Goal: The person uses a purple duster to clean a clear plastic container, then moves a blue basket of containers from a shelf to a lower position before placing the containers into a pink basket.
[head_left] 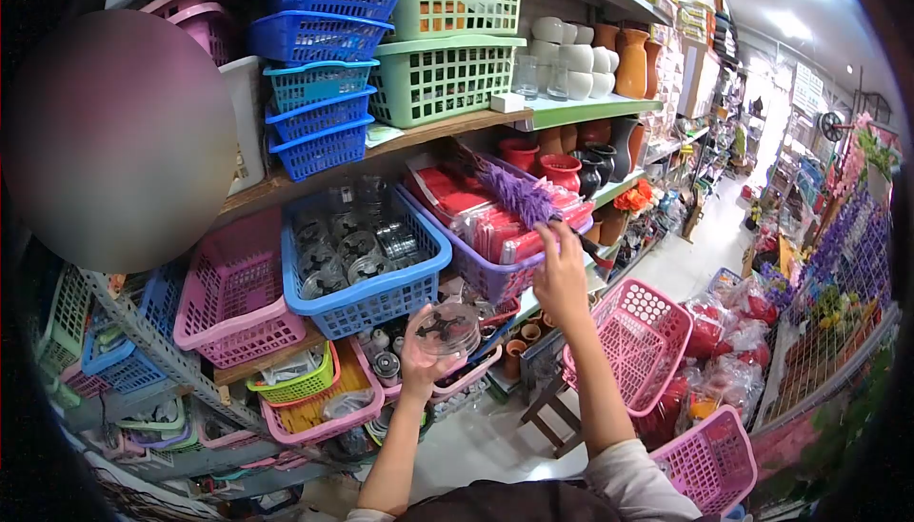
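Observation:
My left hand [425,362] holds a round clear container [447,330] with a dark cross-shaped piece showing in it, below the blue basket's front corner. Similar round clear containers [359,246] fill the blue basket [367,305] on the shelf. My right hand [564,279] is raised at the purple basket [487,275], its fingers by the dark handle end of a purple fluffy duster [519,194]. The duster lies over red items in plastic wrap [457,206]. Whether my right fingers grip the handle is hard to make out.
Stacked blue baskets [319,103] and green baskets [446,79] stand on the upper shelf. White and brown pots [631,63] are further right. A pink basket [238,303] sits at left; another pink basket [633,343] is beyond my right forearm. A blurred shape covers the upper left.

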`<state>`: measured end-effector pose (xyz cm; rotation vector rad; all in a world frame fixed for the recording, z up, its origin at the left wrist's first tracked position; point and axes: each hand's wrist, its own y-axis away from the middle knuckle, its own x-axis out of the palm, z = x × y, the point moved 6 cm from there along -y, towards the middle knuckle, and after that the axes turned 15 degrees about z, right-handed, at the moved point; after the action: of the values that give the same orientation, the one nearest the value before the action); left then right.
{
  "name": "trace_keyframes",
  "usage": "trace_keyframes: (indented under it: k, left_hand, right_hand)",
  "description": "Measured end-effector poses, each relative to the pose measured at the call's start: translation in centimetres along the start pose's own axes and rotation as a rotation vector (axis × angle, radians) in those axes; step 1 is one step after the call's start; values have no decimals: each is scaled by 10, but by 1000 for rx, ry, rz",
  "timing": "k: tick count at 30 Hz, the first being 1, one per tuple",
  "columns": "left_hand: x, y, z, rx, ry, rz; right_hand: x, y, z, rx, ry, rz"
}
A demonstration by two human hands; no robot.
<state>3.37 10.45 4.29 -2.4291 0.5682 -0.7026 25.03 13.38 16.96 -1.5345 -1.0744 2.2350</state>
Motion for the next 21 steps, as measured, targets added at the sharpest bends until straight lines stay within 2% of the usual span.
trace_keyframes:
  k: [3,4,7,9,15,17,18,20,21]
  left_hand:
    - [1,-4,-3,-1,10,40]
    - [5,-8,-5,-8,-2,29]
    - [8,-20,-5,9,66,42]
    - [10,-27,-1,25,139,64]
    - [3,-24,20,10,109,62]
    - [-3,-19,29,7,83,56]
    - [-2,-17,30,3,180,24]
    - [-5,-13,36,43,353,-24]
    - [-2,-16,35,47,355,-18]
  right_hand:
    - [17,-25,-35,158,373,-15]
    - [25,-31,-47,266,421,54]
    - [29,-33,-63,315,376,83]
    - [17,-20,-60,325,407,14]
    - [-11,60,-53,413,233,66]
    - [-14,93,-58,353,43,-82]
    - [-15,108,-61,355,46,-84]
    - [-9,133,-73,459,-203,74]
    - [-14,143,-71,457,-199,69]
